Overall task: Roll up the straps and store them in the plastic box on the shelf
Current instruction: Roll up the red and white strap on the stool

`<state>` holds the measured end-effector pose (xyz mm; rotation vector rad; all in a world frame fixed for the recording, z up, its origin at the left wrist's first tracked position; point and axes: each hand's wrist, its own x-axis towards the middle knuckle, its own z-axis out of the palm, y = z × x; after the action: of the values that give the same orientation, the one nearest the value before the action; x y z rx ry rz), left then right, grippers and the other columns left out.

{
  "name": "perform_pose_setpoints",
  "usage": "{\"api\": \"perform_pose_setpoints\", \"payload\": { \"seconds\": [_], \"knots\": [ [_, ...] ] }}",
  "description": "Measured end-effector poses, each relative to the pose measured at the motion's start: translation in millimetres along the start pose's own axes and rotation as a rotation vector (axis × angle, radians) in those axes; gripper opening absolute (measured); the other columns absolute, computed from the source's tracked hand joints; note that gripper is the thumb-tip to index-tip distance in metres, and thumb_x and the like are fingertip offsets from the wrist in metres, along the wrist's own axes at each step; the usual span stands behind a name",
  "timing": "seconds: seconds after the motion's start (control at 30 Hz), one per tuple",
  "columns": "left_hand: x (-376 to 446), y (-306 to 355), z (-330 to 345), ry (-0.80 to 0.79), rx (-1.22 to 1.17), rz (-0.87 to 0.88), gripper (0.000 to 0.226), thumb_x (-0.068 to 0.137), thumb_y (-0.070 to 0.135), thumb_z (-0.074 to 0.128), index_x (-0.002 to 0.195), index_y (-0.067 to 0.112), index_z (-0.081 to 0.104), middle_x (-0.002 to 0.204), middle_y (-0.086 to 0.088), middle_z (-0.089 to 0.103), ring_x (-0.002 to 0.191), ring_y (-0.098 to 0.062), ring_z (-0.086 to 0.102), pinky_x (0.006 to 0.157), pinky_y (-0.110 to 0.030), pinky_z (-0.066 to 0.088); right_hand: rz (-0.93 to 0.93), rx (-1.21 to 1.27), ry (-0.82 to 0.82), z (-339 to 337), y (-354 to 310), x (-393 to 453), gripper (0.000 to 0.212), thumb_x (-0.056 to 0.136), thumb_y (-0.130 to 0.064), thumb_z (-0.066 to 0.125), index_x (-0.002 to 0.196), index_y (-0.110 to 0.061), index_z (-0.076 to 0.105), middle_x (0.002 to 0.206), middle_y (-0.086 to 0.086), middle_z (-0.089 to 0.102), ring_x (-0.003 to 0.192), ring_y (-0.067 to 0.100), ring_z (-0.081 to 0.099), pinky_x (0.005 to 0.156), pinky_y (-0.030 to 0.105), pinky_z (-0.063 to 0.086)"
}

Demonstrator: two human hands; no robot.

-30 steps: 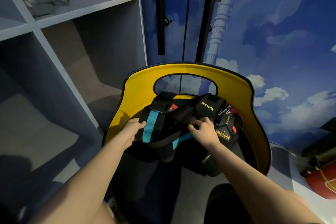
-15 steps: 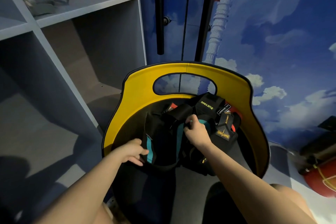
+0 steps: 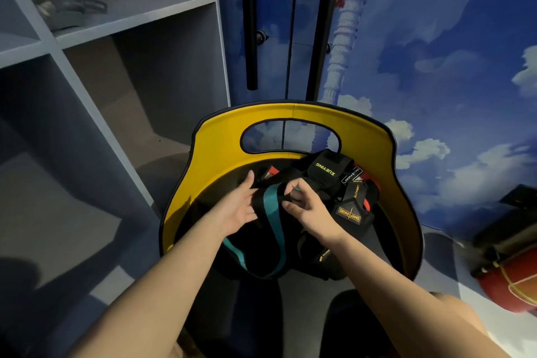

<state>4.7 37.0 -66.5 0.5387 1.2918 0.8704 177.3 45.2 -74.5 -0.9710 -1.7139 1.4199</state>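
Both hands came together on the teal strap point(image 3: 273, 212): right hand point(image 3: 308, 206) pinched its top, left hand point(image 3: 241, 209) lay flat and loose beside it.

The room is looking dim, with a blue tint over everything. Soft light is coming from above and behind the person, so dark arm shadows are falling on the gray shelf point(image 3: 122, 131) at the lower left. The yellow seat back point(image 3: 215, 151) is catching the most light and looking bright. The black straps point(image 3: 325, 183) are sinking into shadow, so their folds are hard to see. The left hand point(image 3: 238, 209) is looking a little blurry. Straight lines are bending near the edges. The red thing point(image 3: 511, 291) at the right edge is looking smeared.
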Motion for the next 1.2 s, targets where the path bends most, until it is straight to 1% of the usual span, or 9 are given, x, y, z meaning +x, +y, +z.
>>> {"api": "perform_pose_setpoints", "payload": {
  "seconds": [0.17,0.3,0.47,0.53,0.63,0.8,0.97,1.07,1.2],
  "knots": [
    [-0.8,1.5,5.1,0.178,0.024,0.138,0.046,0.085,0.008,0.065,0.129,0.012,0.054,0.124,-0.009,0.06,0.113,-0.024,0.057,0.102,-0.039,0.04,0.137,0.085,0.024,-8.2,-3.0,-6.7,0.008,0.092,-0.017,0.057,0.098,-0.014,0.052,0.07,0.006,0.055,0.065,0.016,0.056,0.064,0.027,0.047],
    [-9.0,-5.6,6.1,0.089,0.343,0.115,0.045,0.086,0.012,0.065,0.129,0.022,0.055,0.14,-0.007,0.049,0.131,-0.026,0.042,0.111,-0.044,0.027,0.025,-0.535,0.327,-18.2,-3.9,0.2,0.011,0.091,-0.034,0.057,0.096,-0.025,0.062,0.073,-0.005,0.056,0.07,0.011,0.054,0.065,0.029,0.043],
    [-20.4,-19.7,15.2,-0.098,0.631,0.092,0.047,0.089,0.013,0.061,0.134,0.017,0.049,0.14,-0.008,0.048,0.131,-0.017,0.041,0.098,-0.031,0.034,-0.009,-0.631,-0.151,-23.0,0.6,9.8,0.03,0.092,-0.034,0.056,0.117,-0.018,0.063,0.113,-0.001,0.059,0.108,0.01,0.053,0.097,0.025,0.04],
    [-20.0,-26.9,12.4,-0.104,0.643,0.108,0.045,0.089,0.009,0.06,0.133,0.013,0.05,0.134,-0.005,0.054,0.121,-0.009,0.047,0.09,-0.018,0.039,0.081,-0.685,-0.344,-16.5,7.3,6.9,0.036,0.093,-0.041,0.052,0.117,-0.018,0.063,0.118,0.0,0.06,0.11,0.012,0.053,0.098,0.028,0.04],
    [-19.4,-34.9,0.3,-0.092,0.679,0.082,0.043,0.085,0.013,0.066,0.127,0.015,0.056,0.128,-0.004,0.059,0.122,-0.012,0.051,0.097,-0.022,0.038,0.088,-0.778,-0.407,-8.8,19.0,3.8,0.039,0.092,-0.043,0.053,0.113,-0.013,0.064,0.11,0.0,0.054,0.1,0.01,0.049,0.089,0.018,0.036],
    [-16.3,-39.8,-32.1,0.078,0.646,0.057,0.017,0.091,0.018,0.059,0.105,0.022,0.067,0.104,0.005,0.068,0.096,-0.01,0.06,0.071,-0.022,0.044,0.094,-0.749,-0.329,-3.7,28.5,4.3,0.037,0.088,-0.04,0.059,0.106,-0.009,0.066,0.101,-0.004,0.05,0.097,0.008,0.048,0.088,0.021,0.04],
    [-7.2,-56.2,-84.9,0.567,0.778,-0.08,0.047,0.088,0.02,0.063,0.13,0.006,0.047,0.13,-0.014,0.051,0.117,-0.03,0.052,0.092,-0.039,0.05,0.124,-0.808,-0.341,-9.1,32.6,5.7,0.034,0.083,-0.043,0.065,0.088,-0.01,0.069,0.093,-0.002,0.055,0.09,0.013,0.053,0.08,0.025,0.043],
    [-7.9,-74.6,-96.4,0.627,0.566,-0.192,0.064,0.084,0.026,0.069,0.135,0.003,0.038,0.137,-0.017,0.044,0.122,-0.034,0.048,0.093,-0.043,0.05,0.197,-0.9,-0.283,-12.1,34.8,6.8,0.048,0.08,-0.06,0.059,0.057,-0.018,0.054,0.073,0.003,0.056,0.071,0.017,0.055,0.068,0.038,0.047],
    [-1.7,-87.1,-94.8,0.639,0.353,-0.199,0.053,0.085,0.013,0.068,0.129,-0.002,0.044,0.135,-0.02,0.048,0.122,-0.036,0.049,0.094,-0.044,0.049,0.224,-1.018,-0.266,-9.9,34.2,8.5,0.053,0.086,-0.055,0.054,0.048,-0.02,0.042,0.057,-0.003,0.047,0.058,0.016,0.048,0.051,0.028,0.035]
  ]
}}
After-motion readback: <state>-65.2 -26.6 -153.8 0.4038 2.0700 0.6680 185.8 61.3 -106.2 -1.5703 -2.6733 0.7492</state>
